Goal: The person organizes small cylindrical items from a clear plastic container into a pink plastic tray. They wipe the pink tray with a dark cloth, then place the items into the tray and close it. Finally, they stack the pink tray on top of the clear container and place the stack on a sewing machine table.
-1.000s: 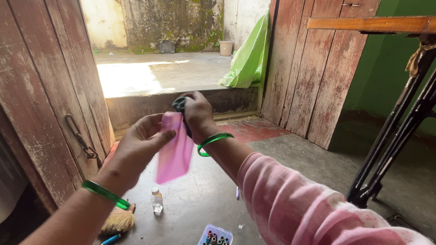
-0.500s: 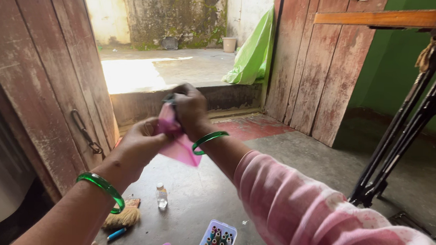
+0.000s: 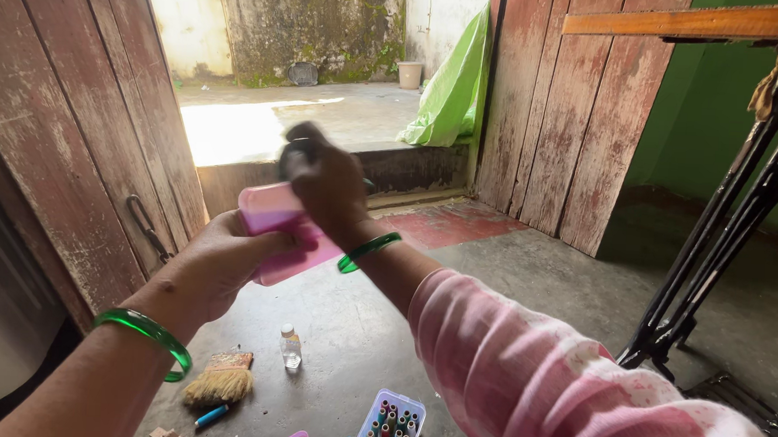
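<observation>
A person's left hand (image 3: 221, 259) and right hand (image 3: 321, 182) both grip a pink cloth (image 3: 275, 231) held in the air, well above a concrete floor (image 3: 526, 286) with a small bottle (image 3: 291, 346), brush (image 3: 220, 379) and box of pens (image 3: 390, 424).

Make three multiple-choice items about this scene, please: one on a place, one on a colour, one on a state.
1. Where is the small bottle?
A. on the floor
B. on the step
C. in the left hand

2. What colour are the bangles?
A. red
B. green
C. blue

3. How is the pink piece held?
A. by both hands
B. by neither hand
C. by the right hand only

Answers:
1 A, it stands on the floor beside the brush.
2 B, both wrists show green.
3 A, the left hand grips it from below, and the right hand is on it.
</observation>
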